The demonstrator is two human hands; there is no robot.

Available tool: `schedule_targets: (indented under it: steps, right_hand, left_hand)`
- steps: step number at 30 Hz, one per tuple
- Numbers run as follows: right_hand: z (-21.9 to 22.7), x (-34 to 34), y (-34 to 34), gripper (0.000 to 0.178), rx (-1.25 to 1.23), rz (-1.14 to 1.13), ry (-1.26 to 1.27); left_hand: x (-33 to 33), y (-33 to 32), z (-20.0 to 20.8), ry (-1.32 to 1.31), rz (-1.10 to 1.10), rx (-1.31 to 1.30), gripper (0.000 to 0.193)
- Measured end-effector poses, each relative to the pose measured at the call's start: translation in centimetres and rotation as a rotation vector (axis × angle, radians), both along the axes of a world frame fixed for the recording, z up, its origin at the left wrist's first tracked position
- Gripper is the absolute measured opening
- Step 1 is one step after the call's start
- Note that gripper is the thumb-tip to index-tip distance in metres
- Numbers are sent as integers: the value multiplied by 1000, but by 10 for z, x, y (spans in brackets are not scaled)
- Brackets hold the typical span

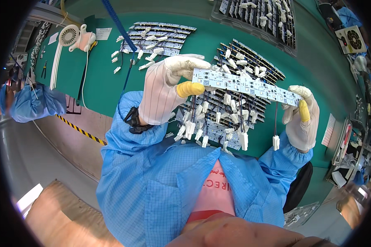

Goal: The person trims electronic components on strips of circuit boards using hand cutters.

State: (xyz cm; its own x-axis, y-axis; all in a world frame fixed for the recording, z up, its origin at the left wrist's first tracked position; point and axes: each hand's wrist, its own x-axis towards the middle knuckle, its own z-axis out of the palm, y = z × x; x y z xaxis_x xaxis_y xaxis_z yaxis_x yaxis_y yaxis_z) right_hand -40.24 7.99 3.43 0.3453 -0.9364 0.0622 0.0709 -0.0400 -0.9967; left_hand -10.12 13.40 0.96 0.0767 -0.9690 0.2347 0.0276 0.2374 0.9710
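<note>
At the frame's centre, 2 white-gloved hands grip a long white LED circuit strip (246, 85) by its ends, left hand (169, 92) pinching the left end, right hand (303, 119) the right, above piled strips (218, 119) with white connectors on the green worktop (99, 78).

A single view, from a wide fisheye camera worn on the person's head, looks steeply down over the chest and blue sleeves onto the green surface (103, 82). It sits close: the left hand (165, 92) and right hand (301, 119) fill the middle of the picture, raised between the lens and the surface. Straight edges bend toward the dark round rim. The near edge of the surface runs slantwise at left, with floor below it.
</note>
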Motion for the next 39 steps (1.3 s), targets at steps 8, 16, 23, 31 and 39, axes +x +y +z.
schedule_targets:
  steps: [8, 16, 23, 31, 39]
  right_hand:
    - [1, -2, 5, 79, 68, -12, 79]
    - [-75, -132, -11, 92, -341, -318, 1630]
    - [-108, -164, 13, 86, -327, -515, 1632]
    - [-105, -149, -43, 72, -485, -488, 1500]
    - [-5, -10, -2, 25, -17, -88, 385]
  left_hand:
    - [0, 0, 1, 75, -35, 46, 54]
    - [-2, -1, -2, 131, -9, 27, 45]
    - [-7, -6, -3, 62, -62, 87, 50]
    - [-12, 2, -2, 199, -103, 98, 51]
    - [-21, 1, -9, -3, -164, 88, 50]
